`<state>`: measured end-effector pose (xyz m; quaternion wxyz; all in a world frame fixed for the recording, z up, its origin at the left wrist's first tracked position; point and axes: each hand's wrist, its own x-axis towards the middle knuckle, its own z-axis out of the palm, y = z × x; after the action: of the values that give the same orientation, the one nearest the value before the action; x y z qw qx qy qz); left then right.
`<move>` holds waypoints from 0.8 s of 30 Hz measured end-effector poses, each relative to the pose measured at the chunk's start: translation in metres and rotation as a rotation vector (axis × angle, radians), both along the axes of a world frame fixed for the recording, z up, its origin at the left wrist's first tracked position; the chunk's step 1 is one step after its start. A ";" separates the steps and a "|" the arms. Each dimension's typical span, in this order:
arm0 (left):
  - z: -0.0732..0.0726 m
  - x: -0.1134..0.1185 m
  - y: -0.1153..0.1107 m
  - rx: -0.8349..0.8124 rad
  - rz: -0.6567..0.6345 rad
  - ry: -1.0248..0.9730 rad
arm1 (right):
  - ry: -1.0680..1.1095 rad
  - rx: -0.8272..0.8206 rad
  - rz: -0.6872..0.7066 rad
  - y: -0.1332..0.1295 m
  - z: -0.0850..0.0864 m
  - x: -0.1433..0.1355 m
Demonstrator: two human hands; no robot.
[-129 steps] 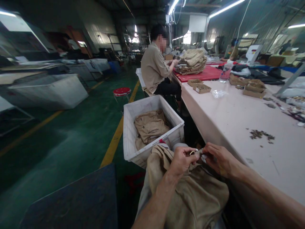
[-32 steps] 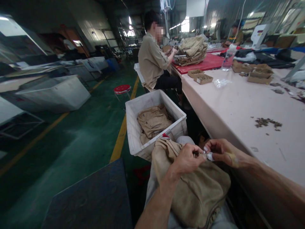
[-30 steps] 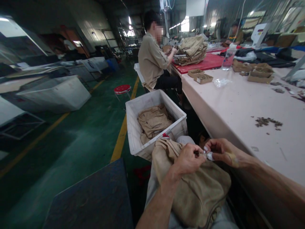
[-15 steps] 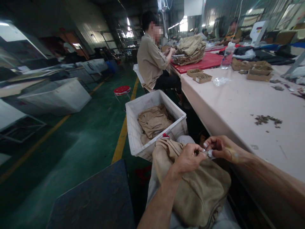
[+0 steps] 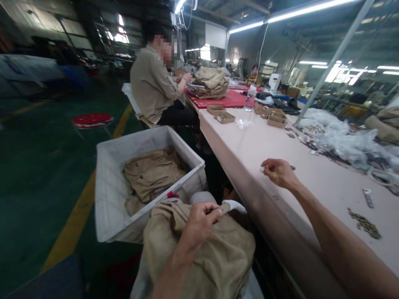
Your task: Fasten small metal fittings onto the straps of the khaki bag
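our left hand (image 5: 200,219) low, fingers pinching the tan cloth (image 5: 222,253) bunched on our lap (image 5: 256,287), our right hand (image 5: 279,172) out over the counter (image 5: 246,145), fingers curled, can't tell if they're gripping anything

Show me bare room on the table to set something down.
The table is bare between the crumpled clear plastic and the right hand, and between the right forearm and the small loose pieces. It is crowded around the plastic bags.

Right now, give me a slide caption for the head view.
Left hand gripping tan cloth; right hand over the pale table; more tan cloth in the white crate.
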<state>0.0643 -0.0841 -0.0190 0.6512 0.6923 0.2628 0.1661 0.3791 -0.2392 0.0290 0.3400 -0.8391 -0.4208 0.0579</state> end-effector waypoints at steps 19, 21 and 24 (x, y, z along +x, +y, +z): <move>-0.007 -0.004 0.019 -0.087 0.024 0.018 | 0.076 -0.402 -0.103 -0.057 -0.026 0.080; -0.008 -0.005 0.018 -0.075 0.042 0.022 | 0.051 -0.411 -0.028 -0.058 -0.026 0.079; -0.011 -0.007 0.017 -0.061 0.057 0.023 | 0.031 -0.424 0.065 -0.062 -0.027 0.079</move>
<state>0.0572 -0.0673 -0.0297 0.6638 0.6663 0.2950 0.1685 0.4584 -0.3008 0.0015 0.1601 -0.8768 -0.4207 0.1689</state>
